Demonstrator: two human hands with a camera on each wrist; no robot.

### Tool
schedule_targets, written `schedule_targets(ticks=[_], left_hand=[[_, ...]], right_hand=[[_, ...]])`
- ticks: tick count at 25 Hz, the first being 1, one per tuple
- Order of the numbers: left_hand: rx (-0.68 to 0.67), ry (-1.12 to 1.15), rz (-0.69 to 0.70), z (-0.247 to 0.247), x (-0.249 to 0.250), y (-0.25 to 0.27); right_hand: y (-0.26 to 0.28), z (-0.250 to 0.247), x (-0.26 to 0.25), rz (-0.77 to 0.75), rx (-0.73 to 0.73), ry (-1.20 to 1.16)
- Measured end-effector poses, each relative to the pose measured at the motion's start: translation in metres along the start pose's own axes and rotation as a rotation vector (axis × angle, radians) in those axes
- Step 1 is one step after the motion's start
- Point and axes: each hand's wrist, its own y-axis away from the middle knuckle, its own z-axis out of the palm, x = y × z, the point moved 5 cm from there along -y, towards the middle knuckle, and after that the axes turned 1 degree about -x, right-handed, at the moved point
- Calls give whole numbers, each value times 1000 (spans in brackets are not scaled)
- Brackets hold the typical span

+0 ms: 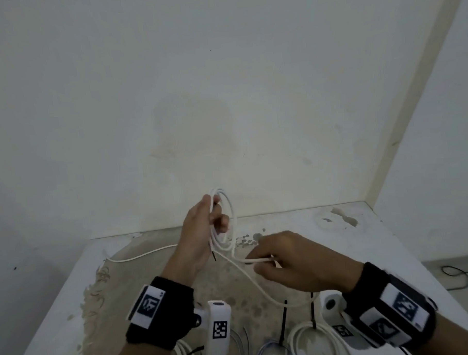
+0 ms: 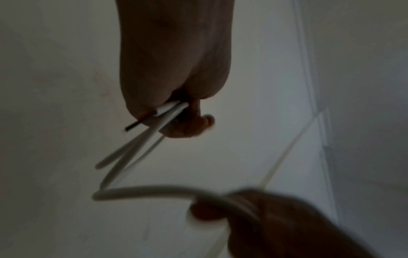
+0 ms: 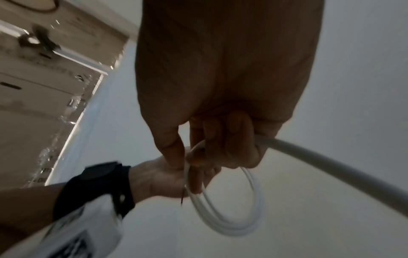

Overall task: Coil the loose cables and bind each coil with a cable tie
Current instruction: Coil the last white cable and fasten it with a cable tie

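A white cable (image 1: pixel 230 217) forms a few loops held upright above the table. My left hand (image 1: pixel 203 227) grips the loops, its fingers curled round them (image 2: pixel 174 108); the cable's stripped end (image 1: pixel 214 256) sticks out below the palm. My right hand (image 1: pixel 284 261) pinches the loose run of the same cable (image 3: pixel 309 157) just right of the coil. The cable's tail (image 1: pixel 139 255) trails left across the table. In the right wrist view the coil (image 3: pixel 234 214) hangs below my left hand (image 3: pixel 154 179).
Bound white coils (image 1: pixel 301 335) with black cable ties (image 1: pixel 283 320) lie at the table's (image 1: pixel 391 251) near edge, between my wrists. A wall rises right behind the table. A dark cord (image 1: pixel 459 274) lies on the floor at the right.
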Motion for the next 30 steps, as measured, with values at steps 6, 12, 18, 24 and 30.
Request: schedule_targets(ticks=[6, 12, 18, 24, 30], left_hand=[[-248, -544, 1, 37, -14, 32], [-533, -186, -420, 34, -13, 42], [-519, 507, -262, 7, 31, 21], [-116, 333, 5, -9, 44, 0], [-127, -259, 33, 38, 9, 13]], right_hand=[[-9, -48, -8, -37, 211, -178], [-4, -61, 37, 85, 272, -409], [21, -33, 104, 305, 352, -542], [20, 1, 101, 471, 46, -241], [-1, -2, -9, -24, -84, 15]])
